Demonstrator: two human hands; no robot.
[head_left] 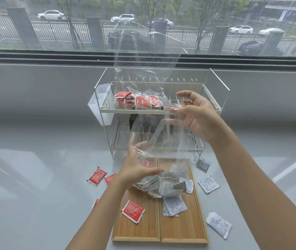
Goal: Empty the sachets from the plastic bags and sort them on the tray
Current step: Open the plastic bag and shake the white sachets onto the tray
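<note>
We hold a clear crinkled plastic bag [160, 134] over the two-compartment bamboo tray [194, 230]: our left hand [136, 165] touches it with fingers spread, our right hand [196, 116] pinches its upper edge. White paper sachets [169, 184] pile in its bottom above the tray; red foil sachets [133, 211] lie scattered around.
</note>
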